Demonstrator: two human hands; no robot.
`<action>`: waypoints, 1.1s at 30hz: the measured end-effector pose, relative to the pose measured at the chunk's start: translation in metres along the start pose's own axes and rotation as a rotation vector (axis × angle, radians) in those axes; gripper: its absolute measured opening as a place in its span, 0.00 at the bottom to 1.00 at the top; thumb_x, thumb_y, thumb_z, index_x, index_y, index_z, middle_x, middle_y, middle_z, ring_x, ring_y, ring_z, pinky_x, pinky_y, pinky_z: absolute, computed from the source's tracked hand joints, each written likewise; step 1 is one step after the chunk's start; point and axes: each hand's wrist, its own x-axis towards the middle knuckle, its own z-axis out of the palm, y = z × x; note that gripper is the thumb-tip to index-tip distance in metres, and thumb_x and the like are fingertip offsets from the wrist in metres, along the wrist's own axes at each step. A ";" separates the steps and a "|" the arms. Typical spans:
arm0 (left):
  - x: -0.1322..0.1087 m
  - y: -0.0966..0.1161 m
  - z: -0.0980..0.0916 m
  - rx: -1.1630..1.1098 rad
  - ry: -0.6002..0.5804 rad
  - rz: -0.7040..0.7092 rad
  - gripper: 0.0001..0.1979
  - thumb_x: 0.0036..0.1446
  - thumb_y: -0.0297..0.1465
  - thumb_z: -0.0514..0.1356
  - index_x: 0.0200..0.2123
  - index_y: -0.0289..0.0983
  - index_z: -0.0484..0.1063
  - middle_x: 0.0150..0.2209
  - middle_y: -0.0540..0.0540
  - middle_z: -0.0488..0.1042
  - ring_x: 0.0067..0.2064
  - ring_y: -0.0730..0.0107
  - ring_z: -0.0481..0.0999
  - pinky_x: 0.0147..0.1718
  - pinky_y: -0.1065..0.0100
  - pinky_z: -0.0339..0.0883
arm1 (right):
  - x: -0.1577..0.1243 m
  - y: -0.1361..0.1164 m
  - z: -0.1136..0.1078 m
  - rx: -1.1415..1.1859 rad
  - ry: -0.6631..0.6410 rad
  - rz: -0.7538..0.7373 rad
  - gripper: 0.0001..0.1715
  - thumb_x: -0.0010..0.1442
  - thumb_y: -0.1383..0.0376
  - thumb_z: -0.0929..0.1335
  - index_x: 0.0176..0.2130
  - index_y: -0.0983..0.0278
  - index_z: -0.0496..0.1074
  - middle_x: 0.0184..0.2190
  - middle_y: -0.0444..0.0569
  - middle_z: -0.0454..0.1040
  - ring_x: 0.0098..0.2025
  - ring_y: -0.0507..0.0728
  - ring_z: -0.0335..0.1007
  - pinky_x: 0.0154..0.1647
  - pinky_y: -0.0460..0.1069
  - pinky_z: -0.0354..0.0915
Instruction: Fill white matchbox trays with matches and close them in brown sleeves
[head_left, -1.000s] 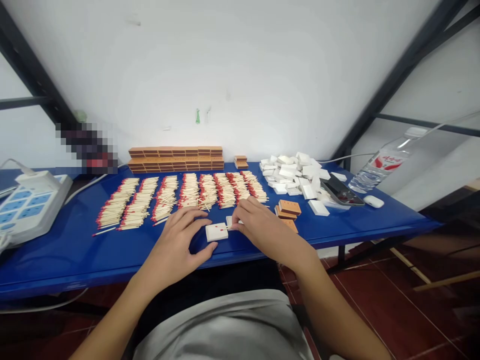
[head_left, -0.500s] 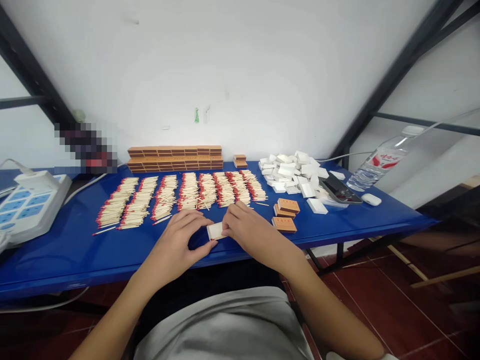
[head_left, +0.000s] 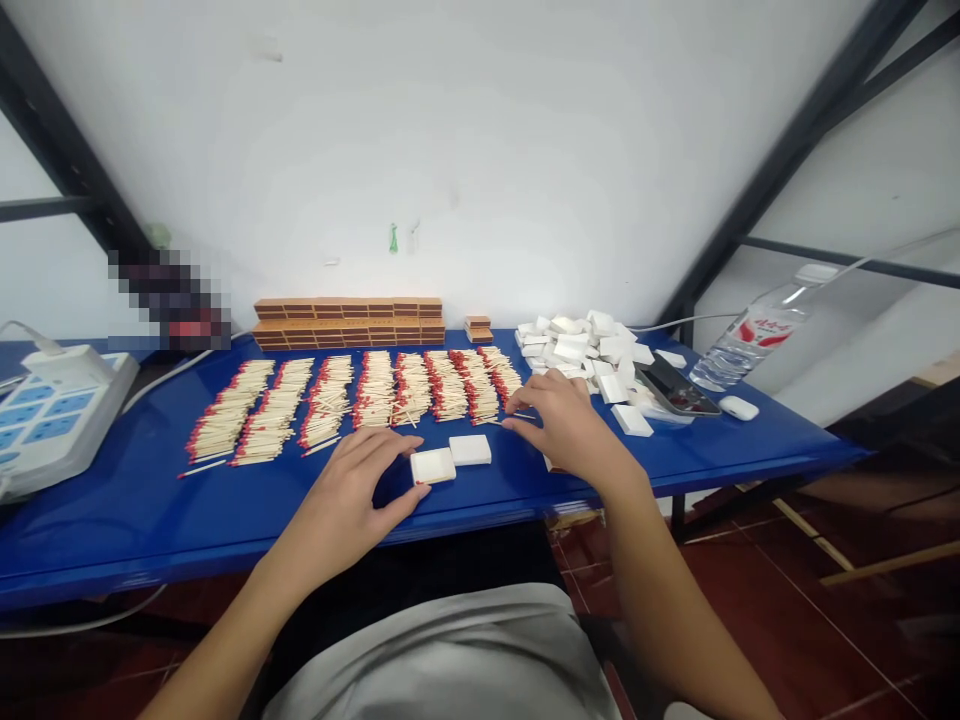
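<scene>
On blue bench (head_left: 112,520), head view; all places taken from match rows (head_left: 352,395).

At near side of match rows, left hand (head_left: 352,482) low on bench, thumb at near corner and forefinger along far edge of white tray (head_left: 433,466). Light pinch, closed on it. Just beside that, second white tray (head_left: 470,450), touching or nearly so, nothing on it.

At right end of match rows, right hand (head_left: 571,425), fingertips (head_left: 517,418) bunched down onto outermost sticks. Cannot tell whether clenched on any or merely touching.

Handling, by judgement:
- White tray looks like thin card: very light, easily crushed, quick to skid on glossy paint. Best taken by two opposite side walls, not pressed from above.
- Sticks likely light, stiff, brittle, prone to roll. Best pinched at bare wood, away from red heads.

Around:
- Behind match rows, against wall: brown sleeves (head_left: 349,322) lined up.
- Right of match rows: heap of white trays (head_left: 581,335), then phone (head_left: 671,385) and water bottle (head_left: 750,340) further right.
- Well left of match rows: power strip (head_left: 52,415).

Edges and room:
- Near bench edge just below left hand, white tray close to it. Little margin toward body.
- Open blue strip left of left hand, between match rows and near edge.
- Right side crowded, with little free way past heap of white trays.
</scene>
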 end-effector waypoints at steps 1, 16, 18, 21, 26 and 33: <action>0.000 0.000 0.000 0.001 -0.002 -0.001 0.16 0.69 0.39 0.65 0.58 0.43 0.74 0.53 0.42 0.79 0.55 0.54 0.78 0.57 0.52 0.73 | 0.002 -0.001 0.003 0.000 -0.019 -0.003 0.04 0.70 0.65 0.73 0.39 0.61 0.77 0.42 0.52 0.78 0.50 0.66 0.67 0.52 0.59 0.55; -0.002 0.000 0.000 0.014 0.006 0.025 0.17 0.70 0.38 0.65 0.59 0.43 0.74 0.53 0.43 0.79 0.54 0.55 0.78 0.58 0.52 0.72 | 0.005 -0.012 0.013 -0.025 -0.144 -0.050 0.13 0.76 0.69 0.64 0.36 0.63 0.71 0.40 0.52 0.76 0.48 0.63 0.64 0.50 0.58 0.55; -0.002 0.000 0.000 0.016 0.004 0.025 0.17 0.70 0.38 0.65 0.59 0.43 0.73 0.53 0.43 0.79 0.54 0.55 0.78 0.58 0.52 0.72 | 0.006 -0.013 0.012 -0.001 -0.162 -0.083 0.13 0.75 0.68 0.65 0.35 0.63 0.71 0.40 0.52 0.76 0.48 0.63 0.64 0.49 0.57 0.55; -0.001 0.001 -0.001 0.017 0.006 0.023 0.16 0.71 0.38 0.65 0.59 0.43 0.74 0.52 0.43 0.79 0.54 0.55 0.78 0.58 0.52 0.72 | 0.008 -0.014 0.011 0.023 -0.138 -0.101 0.12 0.74 0.68 0.67 0.35 0.62 0.71 0.40 0.51 0.76 0.48 0.63 0.64 0.51 0.57 0.56; 0.000 0.002 -0.001 0.017 0.010 0.031 0.16 0.70 0.39 0.65 0.58 0.43 0.74 0.52 0.43 0.80 0.54 0.55 0.78 0.58 0.52 0.72 | 0.009 -0.011 0.013 0.050 -0.111 -0.095 0.08 0.73 0.67 0.68 0.38 0.61 0.73 0.40 0.51 0.75 0.49 0.64 0.64 0.53 0.58 0.59; -0.002 0.000 0.000 0.020 0.008 0.030 0.17 0.70 0.38 0.65 0.59 0.43 0.74 0.52 0.43 0.79 0.54 0.56 0.78 0.59 0.52 0.71 | 0.009 -0.007 0.017 0.049 -0.096 -0.104 0.06 0.73 0.67 0.68 0.40 0.61 0.73 0.42 0.52 0.75 0.50 0.64 0.64 0.55 0.59 0.60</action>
